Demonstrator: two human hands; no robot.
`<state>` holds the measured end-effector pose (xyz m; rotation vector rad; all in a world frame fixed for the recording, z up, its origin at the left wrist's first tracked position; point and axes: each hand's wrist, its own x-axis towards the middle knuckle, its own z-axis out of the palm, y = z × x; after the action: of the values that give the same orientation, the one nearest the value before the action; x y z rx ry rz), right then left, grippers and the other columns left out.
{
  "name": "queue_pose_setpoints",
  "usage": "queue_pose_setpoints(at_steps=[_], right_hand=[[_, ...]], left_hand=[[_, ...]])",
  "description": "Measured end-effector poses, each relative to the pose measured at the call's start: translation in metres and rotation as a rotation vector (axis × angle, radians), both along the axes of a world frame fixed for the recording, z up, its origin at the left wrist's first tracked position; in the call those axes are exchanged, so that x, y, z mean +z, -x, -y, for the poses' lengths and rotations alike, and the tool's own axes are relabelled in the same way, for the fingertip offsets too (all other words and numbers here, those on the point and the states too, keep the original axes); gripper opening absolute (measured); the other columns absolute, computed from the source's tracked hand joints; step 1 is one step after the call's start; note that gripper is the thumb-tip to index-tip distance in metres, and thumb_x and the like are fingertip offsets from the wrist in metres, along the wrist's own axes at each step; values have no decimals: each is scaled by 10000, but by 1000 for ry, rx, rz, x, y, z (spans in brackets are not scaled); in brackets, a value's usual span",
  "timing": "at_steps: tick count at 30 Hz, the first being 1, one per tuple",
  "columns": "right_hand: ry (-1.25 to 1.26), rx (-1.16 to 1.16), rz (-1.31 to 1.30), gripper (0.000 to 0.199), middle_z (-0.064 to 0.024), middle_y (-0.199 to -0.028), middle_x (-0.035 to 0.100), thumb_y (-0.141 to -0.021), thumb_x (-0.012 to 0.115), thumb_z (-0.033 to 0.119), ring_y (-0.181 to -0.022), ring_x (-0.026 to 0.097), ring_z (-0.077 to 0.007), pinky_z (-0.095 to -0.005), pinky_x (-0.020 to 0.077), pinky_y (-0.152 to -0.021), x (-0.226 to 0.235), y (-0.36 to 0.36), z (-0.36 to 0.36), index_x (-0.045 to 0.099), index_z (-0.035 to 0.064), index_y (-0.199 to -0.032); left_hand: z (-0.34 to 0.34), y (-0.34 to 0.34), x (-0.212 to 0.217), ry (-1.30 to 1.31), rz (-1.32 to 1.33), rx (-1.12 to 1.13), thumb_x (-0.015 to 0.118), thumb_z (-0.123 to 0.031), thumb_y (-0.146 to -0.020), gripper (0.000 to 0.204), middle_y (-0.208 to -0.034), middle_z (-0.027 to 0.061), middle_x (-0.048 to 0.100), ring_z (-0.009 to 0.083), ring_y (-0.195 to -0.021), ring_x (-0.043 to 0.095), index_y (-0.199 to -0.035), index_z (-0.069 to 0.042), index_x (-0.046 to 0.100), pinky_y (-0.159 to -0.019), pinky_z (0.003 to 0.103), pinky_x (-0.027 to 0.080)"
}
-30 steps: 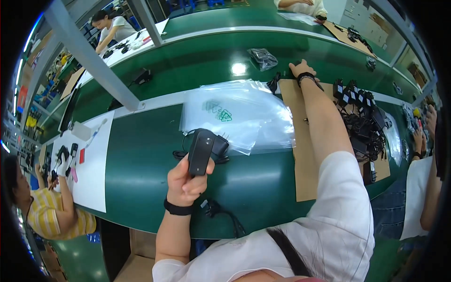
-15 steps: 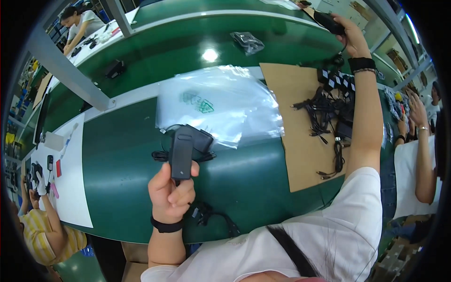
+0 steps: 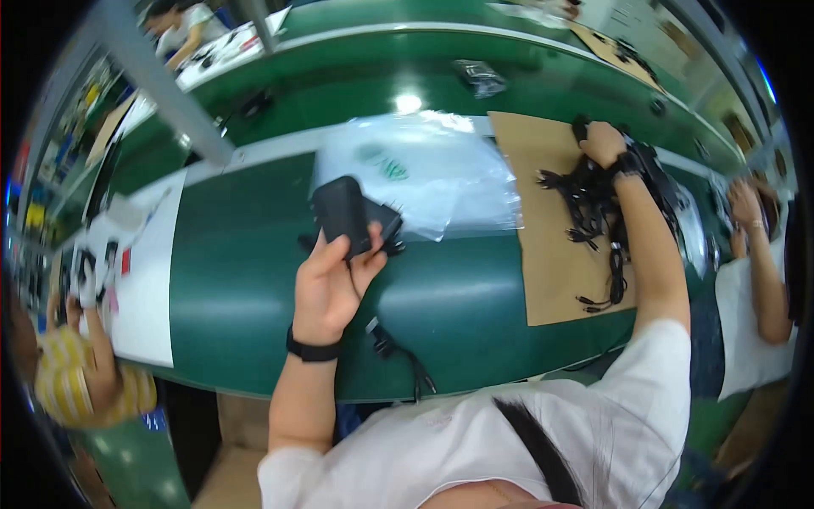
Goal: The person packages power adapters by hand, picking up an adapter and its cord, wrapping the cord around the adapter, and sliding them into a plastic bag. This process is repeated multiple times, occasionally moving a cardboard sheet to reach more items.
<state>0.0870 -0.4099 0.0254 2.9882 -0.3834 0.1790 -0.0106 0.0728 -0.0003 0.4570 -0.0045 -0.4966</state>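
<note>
L hand (image 3: 329, 288) grasps black power adapter (image 3: 341, 216) | R hand (image 3: 604, 146) at corded adapter pile (image 3: 596, 197) on cardboard sheet (image 3: 547, 284), grip can't tell | clear plastic bags (image 3: 458, 174) beside sheet

Plastic bags (image 3: 449, 182) on bench (image 3: 475, 284) — cardboard (image 3: 551, 284) to their right, cables (image 3: 588, 199) on it — loose cable (image 3: 386, 342) at near edge.

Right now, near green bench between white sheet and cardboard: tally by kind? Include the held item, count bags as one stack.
Black adapters: 2 (one in the left hand; the second adapter lies behind it)
Clear bag stack: 1
Loose black cable bunch: 1
Total: 4
</note>
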Motion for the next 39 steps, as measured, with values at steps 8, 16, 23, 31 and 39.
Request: queue_pose_setpoints(at_steps=[8, 16, 23, 31, 39], right_hand=[[-1287, 912, -157, 551, -87, -1031, 580, -840, 601, 234, -952, 548, -189, -288, 419, -809, 20, 104, -247, 347, 85, -1306], [-2114, 514, -318, 273, -78, -751, 580, -829, 546, 53, -674, 577, -153, -249, 461, -641, -7, 111, -285, 479, -11, -1086], [-1789, 418, 242, 298, -58, -904, 597, -934, 462, 173, -820, 569, -126, -249, 462, -744, -29, 91, -270, 492, -8, -1169], [-2064, 570, 14, 480, -111, -1150, 534, -966, 340, 341, -1054, 498, -156, -276, 390, -926, -39, 94, -279, 397, -12, -1286], [-1724, 812, 159, 588, -165, -1372, 331, -961, 270, 411, -1269, 326, -247, -327, 245, -1047, -48, 104, -293, 232, -3, -1377]], left_hand=[[25, -4, 33, -33, 259, 143, 608, -48, -807, 341, -956, 81, 543, 198, -889, 548, -1115, -24, 463, -801, 359, 479], [-3, -26, 62, -313, 441, 494, 659, 4, -756, 460, -953, 74, 524, 165, -820, 543, -1144, -36, 416, -740, 305, 470], [41, -16, 21, -1150, 542, 383, 822, -230, -612, 673, -868, 94, 543, 150, -731, 557, -1079, 8, 400, -613, 271, 494], [64, -8, -19, -1112, 784, 537, 661, -396, -786, 592, -890, 196, 568, 261, -769, 604, -1086, 29, 379, -670, 325, 484], [62, 0, -24, -1280, 825, 632, 668, -359, -791, 550, -921, 164, 555, 254, -794, 588, -1080, 12, 383, -695, 311, 475]])
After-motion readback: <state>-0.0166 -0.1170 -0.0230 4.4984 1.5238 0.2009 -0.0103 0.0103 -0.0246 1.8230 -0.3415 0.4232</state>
